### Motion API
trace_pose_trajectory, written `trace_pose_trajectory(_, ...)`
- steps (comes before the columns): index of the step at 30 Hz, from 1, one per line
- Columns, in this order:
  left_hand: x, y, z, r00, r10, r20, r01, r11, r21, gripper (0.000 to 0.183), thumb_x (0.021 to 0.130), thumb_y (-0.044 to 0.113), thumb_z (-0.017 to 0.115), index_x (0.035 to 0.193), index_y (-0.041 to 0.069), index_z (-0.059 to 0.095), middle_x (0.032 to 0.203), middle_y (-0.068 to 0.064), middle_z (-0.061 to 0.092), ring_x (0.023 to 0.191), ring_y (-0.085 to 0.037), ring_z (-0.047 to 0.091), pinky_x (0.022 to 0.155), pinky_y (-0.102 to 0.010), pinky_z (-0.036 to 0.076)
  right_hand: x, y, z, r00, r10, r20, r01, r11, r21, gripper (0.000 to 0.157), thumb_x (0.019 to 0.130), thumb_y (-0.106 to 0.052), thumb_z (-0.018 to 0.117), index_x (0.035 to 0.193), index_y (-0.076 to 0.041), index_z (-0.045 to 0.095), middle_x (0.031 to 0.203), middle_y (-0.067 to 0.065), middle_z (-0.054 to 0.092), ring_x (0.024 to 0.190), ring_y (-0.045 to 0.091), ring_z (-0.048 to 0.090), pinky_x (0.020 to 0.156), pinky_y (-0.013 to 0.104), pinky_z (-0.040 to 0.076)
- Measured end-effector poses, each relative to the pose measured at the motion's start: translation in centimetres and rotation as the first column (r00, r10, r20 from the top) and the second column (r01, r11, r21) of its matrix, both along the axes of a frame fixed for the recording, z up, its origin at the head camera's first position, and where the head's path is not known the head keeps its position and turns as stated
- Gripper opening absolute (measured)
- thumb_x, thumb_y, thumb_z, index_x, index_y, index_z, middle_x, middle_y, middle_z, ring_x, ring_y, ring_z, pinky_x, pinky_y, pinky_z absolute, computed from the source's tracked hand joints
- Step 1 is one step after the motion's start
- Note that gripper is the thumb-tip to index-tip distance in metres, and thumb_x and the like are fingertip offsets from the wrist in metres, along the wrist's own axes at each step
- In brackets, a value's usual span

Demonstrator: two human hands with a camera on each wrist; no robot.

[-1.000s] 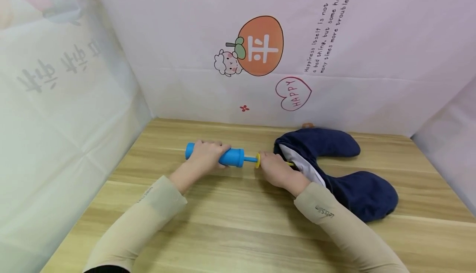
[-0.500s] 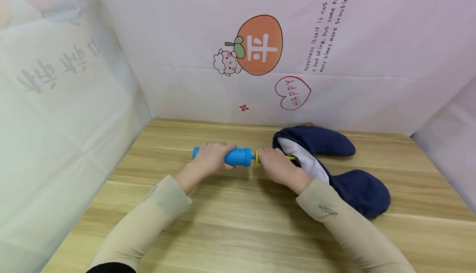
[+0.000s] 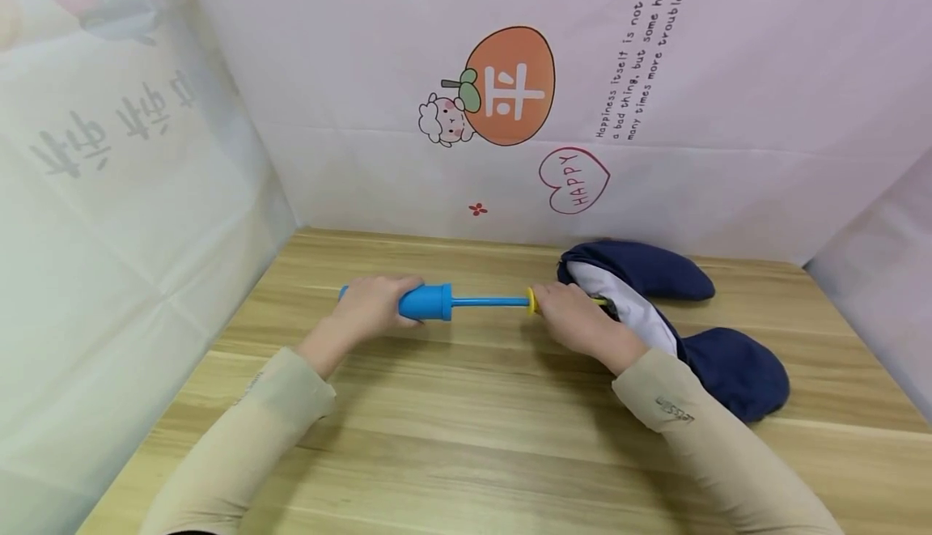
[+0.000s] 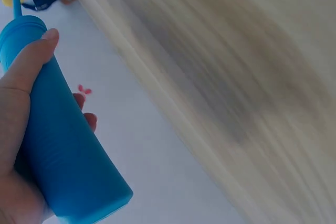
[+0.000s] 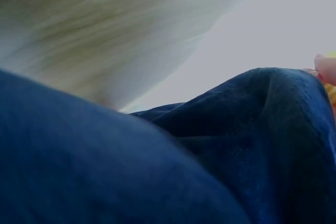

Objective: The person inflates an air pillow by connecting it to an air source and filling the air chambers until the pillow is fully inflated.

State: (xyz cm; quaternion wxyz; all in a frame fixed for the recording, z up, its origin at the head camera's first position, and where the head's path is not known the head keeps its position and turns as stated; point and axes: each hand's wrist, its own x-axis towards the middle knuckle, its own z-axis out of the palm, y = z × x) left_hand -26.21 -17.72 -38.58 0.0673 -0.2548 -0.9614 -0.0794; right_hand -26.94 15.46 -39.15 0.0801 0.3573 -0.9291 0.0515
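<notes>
Right hand [image 3: 571, 316] over table [image 3: 451, 438], beside pillow [image 3: 737, 369]

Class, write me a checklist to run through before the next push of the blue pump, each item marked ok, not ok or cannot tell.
1. Left hand wrapped round the pump: ok.
2. Right hand on the yellow handle: ok.
3. Rod extended, with room to push in: ok, a bare length shows between pump and handle.
4. Rod in line with the pump: ok, it looks straight.
5. Navy pillow well away from the right hand: not ok, it crowds that hand.
6. Pump's outlet unblocked: cannot tell, its end face does not show clearly.
</notes>
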Motion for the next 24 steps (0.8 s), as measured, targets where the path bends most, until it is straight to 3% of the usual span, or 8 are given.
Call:
trace_pose_trajectory(5, 0.4, -1.5, -0.4, 1.0, 0.008, 0.021, -0.008, 1.0, -0.005, 0.051, 0.081, 0.031, 0.089, 0.122, 0.013, 0.066, 0.112, -0.009, 0.073, 0.093, -0.031, 0.07, 0.078, -0.053, 0.056, 0.1, 0.6, -0.5, 1.0, 0.027, -0.002, -0.028, 0.999, -0.021, 0.014, 0.098, 0.002, 0.064, 0.092, -0.003, 0.052, 0.08, 0.01, 0.06, 0.077, 0.03, 0.062, 0.068, 0.045, 0.051)
trace_pose_trajectory(9, 0.7, -1.5, -0.4, 1.0, 0.01, 0.023, -0.01, 1.0, -0.012, 0.051, 0.083, 0.031, 0.088, 0.125, 0.012, 0.064, 0.115, -0.01, 0.072, 0.096, -0.034, 0.071, 0.079, -0.057, 0.054, 0.4, 0.4, -0.7, 1.0, 0.016, -0.001, -0.016, 0.999, -0.027, 0.013, 0.098, 0.002, 0.064, 0.093, -0.003, 0.053, 0.081, 0.011, 0.061, 0.077, 0.03, 0.062, 0.068, 0.045, 0.051)
trace_pose_trajectory(18, 0.6, 1.7, 0.2, 0.999, 0.007, -0.043, -0.012, 0.995, -0.1, 0.054, 0.086, 0.041, 0.084, 0.127, 0.012, 0.063, 0.117, -0.012, 0.072, 0.093, -0.035, 0.072, 0.08, -0.059, 0.054, 0.4, -1.3, -0.8, 0.997, -0.082, 0.009, 0.082, 0.997, 0.009, 0.013, 0.095, 0.0, 0.069, 0.094, -0.002, 0.056, 0.089, 0.012, 0.064, 0.083, 0.03, 0.062, 0.07, 0.043, 0.047)
trace_pose_trajectory(24, 0.5, 3.8, 0.2, 0.999, -0.003, -0.051, -0.004, 0.99, -0.138, 0.057, 0.086, 0.043, 0.084, 0.13, 0.013, 0.064, 0.118, -0.013, 0.072, 0.095, -0.035, 0.072, 0.084, -0.061, 0.053, 0.8, -2.8, -0.8, 0.994, -0.101, 0.046, 0.099, 0.994, 0.049, 0.013, 0.096, 0.001, 0.067, 0.098, 0.0, 0.054, 0.088, 0.01, 0.059, 0.082, 0.027, 0.058, 0.07, 0.04, 0.044)
